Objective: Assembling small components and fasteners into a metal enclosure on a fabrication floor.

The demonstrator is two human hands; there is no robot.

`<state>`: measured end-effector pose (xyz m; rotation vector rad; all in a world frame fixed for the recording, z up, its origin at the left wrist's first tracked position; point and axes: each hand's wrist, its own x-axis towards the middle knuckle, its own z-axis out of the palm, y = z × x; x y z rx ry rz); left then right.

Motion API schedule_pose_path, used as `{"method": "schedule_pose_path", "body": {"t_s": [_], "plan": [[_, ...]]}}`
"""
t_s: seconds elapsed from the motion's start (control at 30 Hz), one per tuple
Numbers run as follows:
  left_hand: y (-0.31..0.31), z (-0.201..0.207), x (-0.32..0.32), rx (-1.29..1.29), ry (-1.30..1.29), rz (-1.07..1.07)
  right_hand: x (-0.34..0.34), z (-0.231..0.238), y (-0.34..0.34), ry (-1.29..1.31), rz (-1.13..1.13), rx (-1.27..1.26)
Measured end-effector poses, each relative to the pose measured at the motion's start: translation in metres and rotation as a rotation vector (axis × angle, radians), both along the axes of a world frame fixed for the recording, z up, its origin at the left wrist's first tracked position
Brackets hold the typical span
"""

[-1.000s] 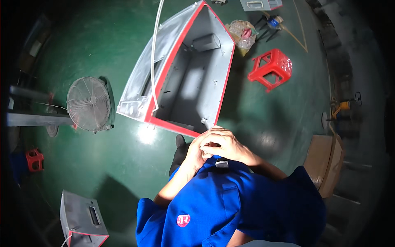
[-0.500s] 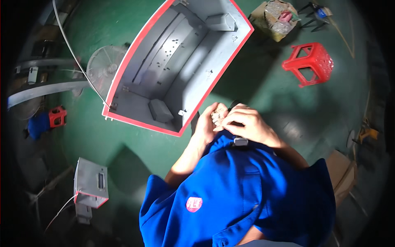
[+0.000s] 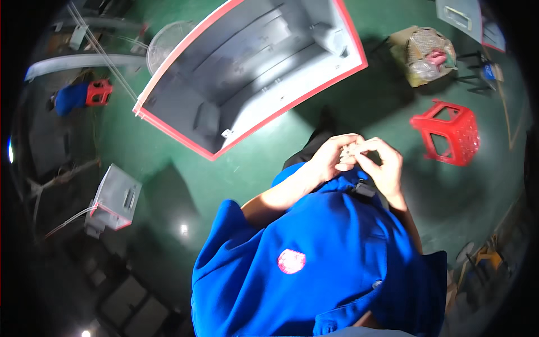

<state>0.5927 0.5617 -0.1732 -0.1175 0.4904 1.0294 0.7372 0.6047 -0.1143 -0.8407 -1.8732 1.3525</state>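
Note:
My left hand [image 3: 330,158] and my right hand [image 3: 383,163] meet in front of my chest, above my blue shirt [image 3: 314,253]. The fingertips of both pinch several small pale parts [image 3: 350,151] between them; what the parts are is too small to tell. A large grey metal cabinet [image 3: 252,67] with a red rim lies open on the green floor just beyond my hands, its inside facing up.
A red plastic stool [image 3: 447,133] stands to the right. A bag of rubbish in a box [image 3: 426,55] lies farther back right. A small grey box with a red edge [image 3: 114,197] sits at left, a fan [image 3: 168,42] and a red crate [image 3: 99,92] at upper left.
The view has swung: the cabinet has slid toward the upper left and the stool toward the right. My hands stay together at my chest, still working the small parts.

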Motion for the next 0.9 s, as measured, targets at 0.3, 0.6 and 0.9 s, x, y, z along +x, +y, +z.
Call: {"method": "schedule_pose_path", "body": {"t_s": [0.3,0.6,0.9], "plan": [[0.129,-0.007,0.015,-0.065,0.092,0.060,0.011,-0.006,0.136,0.081,0.028,0.058],[0.202,-0.026,-0.012,-0.176,0.238,0.183,-0.046,-0.014,0.254,0.207,0.101,-0.260],[0.183,-0.047,-0.004,-0.377,0.232,0.604,-0.154,-0.063,0.276,0.294,0.443,-0.414]]}}
